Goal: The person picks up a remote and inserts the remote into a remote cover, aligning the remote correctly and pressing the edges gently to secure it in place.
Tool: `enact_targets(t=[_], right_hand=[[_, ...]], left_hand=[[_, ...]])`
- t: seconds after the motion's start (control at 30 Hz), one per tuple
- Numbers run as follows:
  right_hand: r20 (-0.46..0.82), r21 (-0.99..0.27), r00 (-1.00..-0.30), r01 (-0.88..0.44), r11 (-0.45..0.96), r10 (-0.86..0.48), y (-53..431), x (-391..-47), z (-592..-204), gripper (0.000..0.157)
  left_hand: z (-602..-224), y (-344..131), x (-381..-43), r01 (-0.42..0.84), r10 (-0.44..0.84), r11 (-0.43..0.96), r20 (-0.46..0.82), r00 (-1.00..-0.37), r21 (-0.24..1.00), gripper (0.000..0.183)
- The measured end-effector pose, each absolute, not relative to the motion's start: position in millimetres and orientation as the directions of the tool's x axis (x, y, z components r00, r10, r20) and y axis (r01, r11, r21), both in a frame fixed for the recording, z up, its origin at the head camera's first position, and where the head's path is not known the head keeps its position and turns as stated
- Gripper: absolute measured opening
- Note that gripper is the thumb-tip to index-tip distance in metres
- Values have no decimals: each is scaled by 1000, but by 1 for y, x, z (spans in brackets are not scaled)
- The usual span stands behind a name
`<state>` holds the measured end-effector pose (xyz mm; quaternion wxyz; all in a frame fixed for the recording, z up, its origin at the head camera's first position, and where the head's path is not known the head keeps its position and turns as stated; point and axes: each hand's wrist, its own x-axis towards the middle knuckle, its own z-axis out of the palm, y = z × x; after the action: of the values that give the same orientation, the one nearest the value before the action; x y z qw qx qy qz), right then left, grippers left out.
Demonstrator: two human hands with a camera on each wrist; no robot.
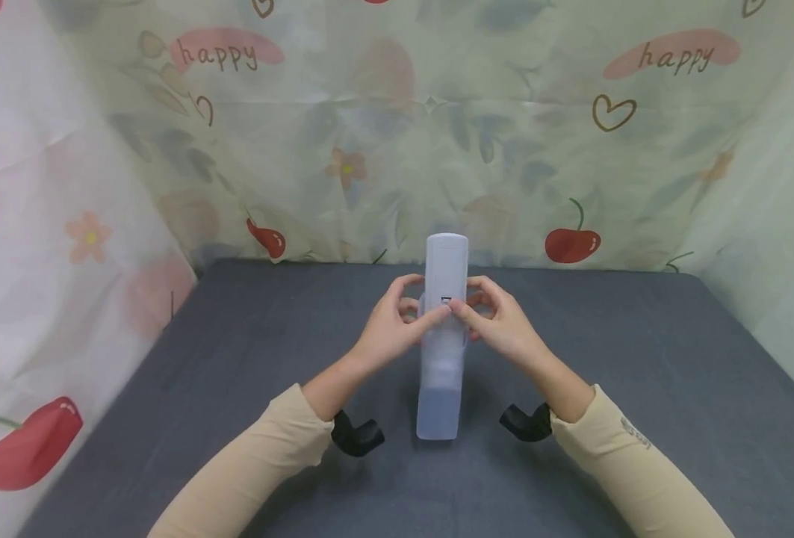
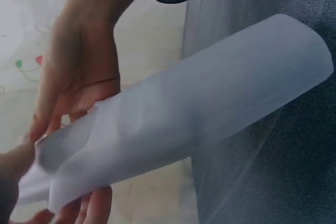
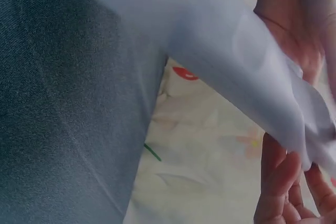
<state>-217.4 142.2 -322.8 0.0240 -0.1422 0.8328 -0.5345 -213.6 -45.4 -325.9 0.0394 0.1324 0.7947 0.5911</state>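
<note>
A tall, narrow plastic container (image 1: 445,261), white at its upper part and translucent lower down, stands tilted between my two hands. My left hand (image 1: 394,320) grips its left side, fingers behind and thumb on the front face. From the right, my right hand (image 1: 506,323) grips it the same way. Both thumbs meet near a small dark-edged slot or catch on the front. In the left wrist view, the container's translucent sleeve (image 2: 210,93) reaches out over the table. The right wrist view shows fingers (image 3: 286,182) under the sleeve's edge; what they press there is partly hidden.
A dark grey table (image 1: 289,329) lies under the hands. Behind it hangs a printed curtain (image 1: 397,172) with cherries and hearts, and more printed cloth (image 1: 27,209) hangs at the left. Black wrist mounts (image 1: 359,436) stick out from both sleeves.
</note>
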Motion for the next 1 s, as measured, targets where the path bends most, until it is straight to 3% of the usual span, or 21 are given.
enact_targets(t=[0.2,0.3,0.53,1.0], right_hand=[[97,-919,-958,-191,345,-272,146,-214,-323,45],[59,-918,-954,-168,360,-295,150,-213,-325,39],[43,-919,-944,-166,359,-328,153,-213,-331,31],[74,-920,-970,-155,361,-230,146,-211,-327,25]], left_hand=[[-329,-46,-214,255,226,266,197,-954,930,65],[-329,-47,-214,268,208,255,218,-954,929,68],[-330,-49,-215,265,228,239,211,-951,934,70],[-329,-51,-219,315,331,220,233,-914,923,77]])
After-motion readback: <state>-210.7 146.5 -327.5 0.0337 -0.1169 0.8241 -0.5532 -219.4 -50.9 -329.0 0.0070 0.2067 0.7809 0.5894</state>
